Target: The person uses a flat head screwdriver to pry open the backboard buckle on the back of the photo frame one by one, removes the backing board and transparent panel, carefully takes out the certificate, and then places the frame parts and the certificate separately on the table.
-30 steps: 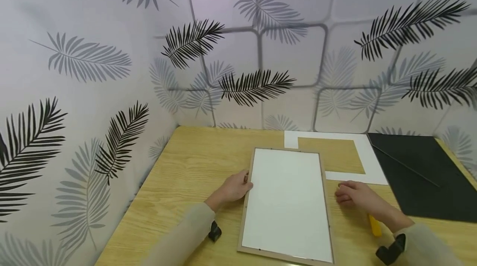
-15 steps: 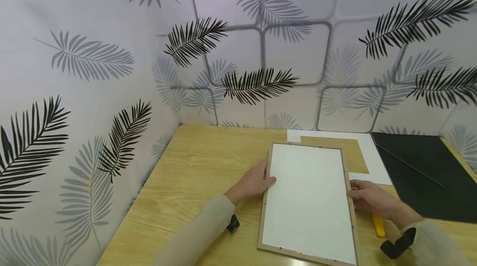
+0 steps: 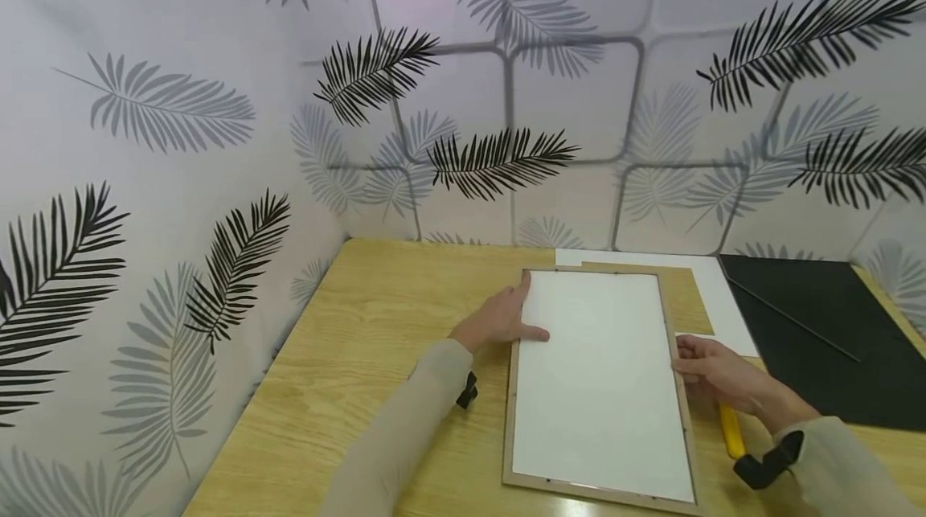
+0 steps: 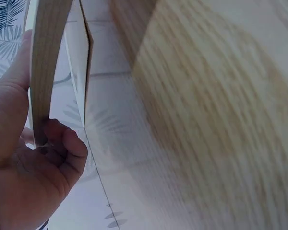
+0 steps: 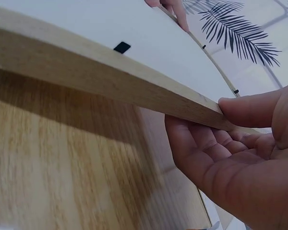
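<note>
A picture frame (image 5: 101, 79) with a thin light-wood border is raised off the table, its white back panel (image 3: 604, 388) facing up. Small black tabs (image 5: 122, 47) sit along the border's inner edge. On the left side, my left hand (image 3: 502, 316) grips the border, thumb on the white panel. The left wrist view has its fingers (image 4: 69, 148) curled under the wood. My right hand (image 3: 716, 372) pinches the opposite side, thumb on top and fingers beneath. Next to the right wrist lies a yellow-handled tool (image 3: 731, 430), partly hidden by the hand.
Behind the frame lies a white mat (image 3: 723, 308) with a rectangular cut-out, partly covered by it. A black sheet (image 3: 825, 388) at the right bears a thin dark rod (image 3: 796, 320). The wood-grain table (image 3: 405, 292) meets a leaf-patterned wall (image 3: 391, 203).
The picture frame has shifted right and slightly back. My right hand, earlier apart from it, has taken hold of its right side. My left hand has moved along with the frame, up its edge.
</note>
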A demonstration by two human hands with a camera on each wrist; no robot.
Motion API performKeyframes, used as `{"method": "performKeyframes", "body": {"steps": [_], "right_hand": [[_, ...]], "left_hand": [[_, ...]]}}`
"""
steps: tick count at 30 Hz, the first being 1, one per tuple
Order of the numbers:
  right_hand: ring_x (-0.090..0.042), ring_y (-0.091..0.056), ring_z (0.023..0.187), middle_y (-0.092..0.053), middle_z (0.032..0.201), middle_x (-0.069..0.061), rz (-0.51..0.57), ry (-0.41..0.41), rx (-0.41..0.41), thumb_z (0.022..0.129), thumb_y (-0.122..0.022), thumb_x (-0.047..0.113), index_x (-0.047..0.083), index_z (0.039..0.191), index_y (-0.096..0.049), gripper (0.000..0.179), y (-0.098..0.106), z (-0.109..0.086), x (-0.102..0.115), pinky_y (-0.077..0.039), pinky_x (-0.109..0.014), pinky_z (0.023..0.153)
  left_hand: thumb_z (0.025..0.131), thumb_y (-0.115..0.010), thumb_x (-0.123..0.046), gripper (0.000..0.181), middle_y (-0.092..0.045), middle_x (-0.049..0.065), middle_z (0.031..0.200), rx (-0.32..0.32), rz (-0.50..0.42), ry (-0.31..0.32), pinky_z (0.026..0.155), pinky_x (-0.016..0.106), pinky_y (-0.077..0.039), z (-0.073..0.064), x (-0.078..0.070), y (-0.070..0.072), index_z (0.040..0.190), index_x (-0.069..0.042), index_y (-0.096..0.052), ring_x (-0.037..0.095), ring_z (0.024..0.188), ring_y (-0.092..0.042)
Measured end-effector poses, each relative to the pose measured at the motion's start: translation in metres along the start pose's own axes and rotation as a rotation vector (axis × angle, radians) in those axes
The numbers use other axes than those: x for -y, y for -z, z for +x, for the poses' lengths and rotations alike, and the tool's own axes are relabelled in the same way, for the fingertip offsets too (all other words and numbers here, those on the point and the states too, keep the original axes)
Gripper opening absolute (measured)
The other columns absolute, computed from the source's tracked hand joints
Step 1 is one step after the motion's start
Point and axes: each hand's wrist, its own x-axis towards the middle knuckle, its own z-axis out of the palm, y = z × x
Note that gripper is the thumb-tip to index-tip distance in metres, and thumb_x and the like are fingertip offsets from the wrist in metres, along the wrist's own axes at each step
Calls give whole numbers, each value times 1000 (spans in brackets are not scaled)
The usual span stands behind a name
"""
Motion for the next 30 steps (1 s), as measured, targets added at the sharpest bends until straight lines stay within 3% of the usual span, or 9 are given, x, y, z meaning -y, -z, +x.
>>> {"method": "performKeyframes", "body": {"steps": [6, 14, 19, 22, 24, 25, 28, 30], "right_hand": [[-15, -51, 87, -52, 104, -4, -12, 12, -12, 100, -48, 10, -18, 132, -24, 49, -2, 1, 1, -48, -31, 79], [-15, -56, 92, -57, 108, -4, -15, -4, -24, 100, -47, 9, -20, 133, -22, 51, -2, 0, -1, -49, -31, 85], [-16, -56, 91, -58, 107, -4, -1, 2, -29, 100, -46, 8, -20, 133, -21, 50, 0, 0, 1, -49, -31, 84], [-16, -57, 93, -58, 108, -4, -2, -15, -40, 100, -45, 9, -21, 135, -18, 53, 1, 0, 1, -50, -32, 85], [-16, -58, 94, -58, 109, -4, -3, -28, -52, 100, -46, 10, -21, 136, -16, 56, 2, -1, 0, -50, -33, 86], [-16, -58, 95, -57, 110, -4, -8, -30, -54, 100, -46, 10, -21, 137, -14, 57, 3, -1, -1, -50, -34, 86], [-16, -58, 97, -57, 111, -4, -18, -28, -61, 101, -44, 11, -21, 138, -12, 59, 6, -2, -3, -49, -35, 87], [-16, -57, 97, -56, 112, -5, -23, -32, -72, 101, -44, 11, -20, 138, -11, 59, 8, -4, -3, -49, -35, 87]], "left_hand": [[75, -70, -60, 116, -29, 21, 149, 15, -34, 19, 106, 40, -32, 0, 0, 2, 153, -11, 2, 30, 133, -35], [79, -69, -55, 93, -41, 15, 141, -35, -95, -3, 100, 42, -38, 0, 3, -5, 152, -21, -23, 28, 125, -43], [88, -65, -43, 67, -30, 21, 146, -119, -146, -42, 102, 50, -33, -5, -7, -6, 147, -24, -38, 34, 131, -33], [90, -64, -37, 56, -18, 20, 153, -203, -84, -94, 107, 52, -24, -8, -14, -7, 141, -20, -47, 37, 139, -17], [91, -64, -35, 51, -25, 16, 150, -276, -25, -125, 106, 47, -27, -10, -18, -8, 137, -17, -52, 33, 136, -22], [91, -65, -33, 45, -36, 13, 144, -309, -32, -138, 102, 42, -33, -11, -19, -8, 131, -14, -57, 29, 130, -32], [92, -64, -25, 24, -56, 4, 113, -318, -242, -166, 83, 28, -43, -15, -21, -7, 111, -11, -62, 18, 100, -50], [93, -62, -22, 16, -59, 0, 95, -243, -393, -163, 70, 23, -45, -19, -23, -4, 104, -10, -61, 12, 83, -52]]}}
